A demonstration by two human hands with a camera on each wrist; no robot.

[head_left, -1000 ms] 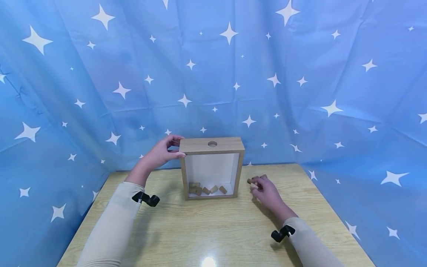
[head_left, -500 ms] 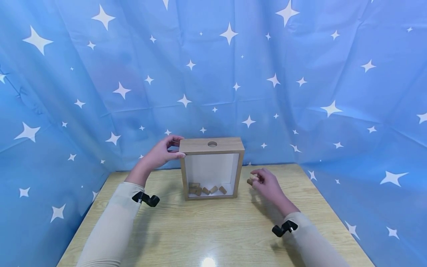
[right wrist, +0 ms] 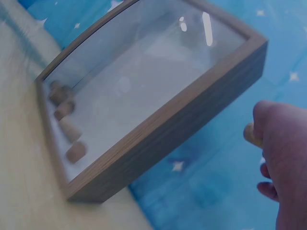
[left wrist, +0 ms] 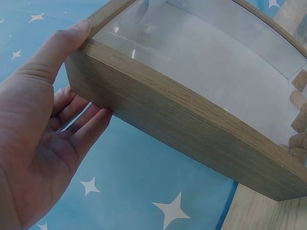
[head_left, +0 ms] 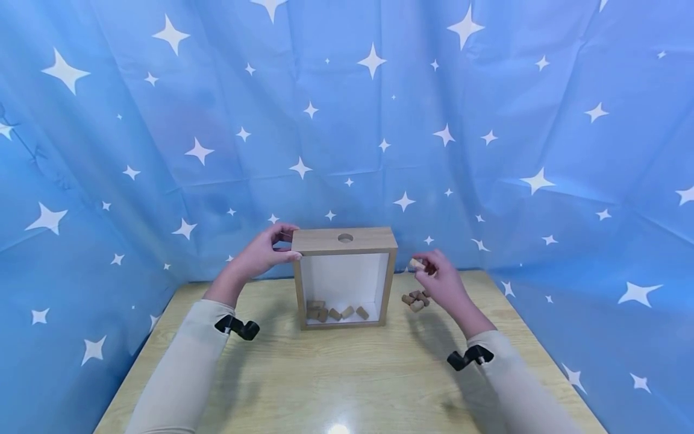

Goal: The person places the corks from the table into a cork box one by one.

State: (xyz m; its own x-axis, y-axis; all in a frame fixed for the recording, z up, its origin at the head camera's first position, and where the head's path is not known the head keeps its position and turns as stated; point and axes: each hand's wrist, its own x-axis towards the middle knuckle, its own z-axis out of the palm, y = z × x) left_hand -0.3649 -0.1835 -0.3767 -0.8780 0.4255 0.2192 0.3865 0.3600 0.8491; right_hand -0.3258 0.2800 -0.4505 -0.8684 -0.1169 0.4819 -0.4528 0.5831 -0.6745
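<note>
A wooden frame box (head_left: 344,240) with a clear front pane and a round hole (head_left: 345,238) in its top stands upright on the table. My left hand (head_left: 264,251) grips its upper left corner, thumb on the front edge (left wrist: 72,36), fingers behind. Several corks (head_left: 336,312) lie inside on the bottom. My right hand (head_left: 434,278) is raised to the right of the box and pinches one cork (head_left: 416,264) in its fingertips; the cork's end (right wrist: 251,134) shows in the right wrist view. A small pile of corks (head_left: 414,299) lies on the table below that hand.
The wooden table (head_left: 347,374) is backed and flanked by a blue curtain with white stars (head_left: 488,150). The box stands near the table's far edge. Black wrist mounts sit on both sleeves.
My right hand took one cork from the pile on the table and rose with it up beside the box. The left hand stayed on the box corner.
</note>
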